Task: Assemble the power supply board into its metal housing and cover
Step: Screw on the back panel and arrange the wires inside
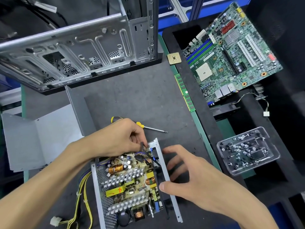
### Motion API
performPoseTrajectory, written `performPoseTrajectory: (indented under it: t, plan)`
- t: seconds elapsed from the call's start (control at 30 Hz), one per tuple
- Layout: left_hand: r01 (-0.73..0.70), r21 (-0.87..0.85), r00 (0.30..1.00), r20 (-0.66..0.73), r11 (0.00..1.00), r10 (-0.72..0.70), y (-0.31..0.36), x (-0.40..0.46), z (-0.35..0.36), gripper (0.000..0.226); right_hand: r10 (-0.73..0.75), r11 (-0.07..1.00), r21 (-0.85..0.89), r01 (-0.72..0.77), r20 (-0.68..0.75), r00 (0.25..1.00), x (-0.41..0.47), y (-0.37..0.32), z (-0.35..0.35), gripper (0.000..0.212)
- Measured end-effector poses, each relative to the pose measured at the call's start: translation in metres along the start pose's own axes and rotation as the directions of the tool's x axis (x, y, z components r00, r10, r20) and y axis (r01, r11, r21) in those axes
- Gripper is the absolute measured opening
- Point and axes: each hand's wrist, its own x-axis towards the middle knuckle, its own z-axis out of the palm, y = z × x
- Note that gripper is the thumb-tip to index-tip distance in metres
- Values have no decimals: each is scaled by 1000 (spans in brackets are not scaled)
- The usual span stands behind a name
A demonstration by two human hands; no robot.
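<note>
The metal housing is dull grey sheet steel, one wall perforated; the power supply board shows copper windings and finned aluminium. The screw tray is clear glossy plastic (scuffed), and the counter matt dark grey.

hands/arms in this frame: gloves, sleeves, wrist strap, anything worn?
Nothing worn that shows. The left hand and right hand are bare: no gloves, rings, watch or wrist strap. Both forearms are bare to the frame edge, with no sleeve in view.
</note>
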Motion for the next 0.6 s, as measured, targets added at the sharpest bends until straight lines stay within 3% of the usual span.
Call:
performPoseTrajectory:
  t: [0.13,0.33,0.5,0.6]
  plan:
    - [-34,187,999,-4,982,35,6,2,0,14,1,1000,3,-1,-3,1000,0,0,1,68]
    - [-29,332,998,55,943,11,11,9,-4,28,9,1000,2,-9,3,1000,-1,-2,0,67]
    - [-56,340,997,63,939,36,10,11,-4,32,19,1000,-3,-19,3,1000,-1,-3,0,66]
    - [-45,221,998,44,974,36,6,9,-3,23,23,1000,-10,-23,0,1000,0,-4,0,67]
